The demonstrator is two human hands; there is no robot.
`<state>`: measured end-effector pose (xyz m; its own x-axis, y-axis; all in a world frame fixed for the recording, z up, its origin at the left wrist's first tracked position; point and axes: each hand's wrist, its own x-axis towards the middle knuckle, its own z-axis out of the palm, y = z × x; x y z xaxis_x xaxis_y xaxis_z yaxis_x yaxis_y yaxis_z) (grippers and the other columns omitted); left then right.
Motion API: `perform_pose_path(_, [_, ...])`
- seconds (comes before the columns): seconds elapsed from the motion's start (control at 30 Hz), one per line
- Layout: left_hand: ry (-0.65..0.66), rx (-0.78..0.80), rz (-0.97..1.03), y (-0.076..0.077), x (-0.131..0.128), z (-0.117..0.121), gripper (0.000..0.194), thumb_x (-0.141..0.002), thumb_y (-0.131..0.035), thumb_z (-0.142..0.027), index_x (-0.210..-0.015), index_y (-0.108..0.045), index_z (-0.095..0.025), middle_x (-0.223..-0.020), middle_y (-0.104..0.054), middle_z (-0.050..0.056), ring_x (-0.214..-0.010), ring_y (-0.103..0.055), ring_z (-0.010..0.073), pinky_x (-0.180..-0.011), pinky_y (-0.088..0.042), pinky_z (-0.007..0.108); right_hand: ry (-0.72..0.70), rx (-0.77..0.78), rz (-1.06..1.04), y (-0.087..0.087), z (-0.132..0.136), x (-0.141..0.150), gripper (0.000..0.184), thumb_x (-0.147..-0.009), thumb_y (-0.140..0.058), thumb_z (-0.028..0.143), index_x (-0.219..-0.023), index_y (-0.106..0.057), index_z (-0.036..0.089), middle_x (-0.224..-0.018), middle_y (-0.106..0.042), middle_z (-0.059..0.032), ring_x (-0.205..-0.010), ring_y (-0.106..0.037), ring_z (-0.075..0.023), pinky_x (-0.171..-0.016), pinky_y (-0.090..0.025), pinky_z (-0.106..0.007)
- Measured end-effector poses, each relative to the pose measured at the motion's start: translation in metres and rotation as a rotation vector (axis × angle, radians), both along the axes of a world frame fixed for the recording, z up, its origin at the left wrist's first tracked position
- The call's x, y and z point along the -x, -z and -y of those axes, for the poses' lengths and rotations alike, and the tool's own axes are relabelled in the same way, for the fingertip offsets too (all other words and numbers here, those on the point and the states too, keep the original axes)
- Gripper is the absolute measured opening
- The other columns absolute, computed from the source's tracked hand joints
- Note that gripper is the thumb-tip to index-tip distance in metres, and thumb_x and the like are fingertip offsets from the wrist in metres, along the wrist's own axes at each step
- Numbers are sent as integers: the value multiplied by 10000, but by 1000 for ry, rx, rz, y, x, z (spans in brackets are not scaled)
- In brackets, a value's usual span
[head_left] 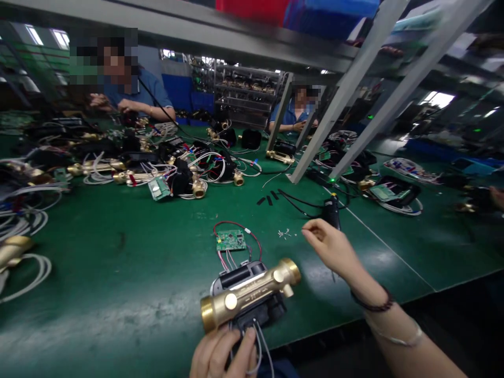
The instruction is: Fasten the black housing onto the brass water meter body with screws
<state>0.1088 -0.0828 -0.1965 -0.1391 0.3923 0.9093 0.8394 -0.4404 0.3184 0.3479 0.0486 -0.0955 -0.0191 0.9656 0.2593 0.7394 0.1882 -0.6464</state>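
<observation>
A brass meter body with a black plastic housing lies tilted on the green table in front of me. My left hand grips the near side of this housing, where grey cables come out. Red, white and dark wires link the meter to a green circuit board lying just beyond it. My right hand is raised at the right, thumb and forefinger pinched together; whatever may be between them is too small to make out. Small screws lie scattered left of those fingertips. Behind that hand stands a black electric screwdriver.
Several brass meters with coiled cables crowd the table's far left. Small black strips lie mid-table. Slanted metal posts rise at the right beneath an overhead shelf. Two people in blue sit across the table.
</observation>
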Motion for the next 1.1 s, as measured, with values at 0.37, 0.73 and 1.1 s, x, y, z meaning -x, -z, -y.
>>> perform_pose_path(0.37, [195,19,-189,-17,24,8,301,-970,-427,-223,-830,-693,-211,-853,-564,14,-841,-583,127,-790,-510,226,-567,-269,23,18,112,112,215,-969,-425,142,-836,-590,179,-732,-617,-41,-663,-585,-170,-581,-499,-270])
perform_pose_path(0.73, [181,26,-192,-11,22,10,315,-980,-416,-252,-844,-697,-216,-858,-565,11,-879,-573,124,-878,-489,234,-503,-499,121,27,109,119,204,-968,-439,117,-989,-641,131,-735,-647,-64,-584,-546,-167,-479,-462,-265])
perform_pose_path(1.1, [171,21,-213,-9,21,7,178,-918,-545,-219,-853,-709,-244,-823,-580,-4,-820,-588,111,-852,-499,221,172,-394,55,-3,67,4,156,-869,-590,331,-932,-697,237,-851,-682,-36,-713,-628,-182,-731,-524,-316])
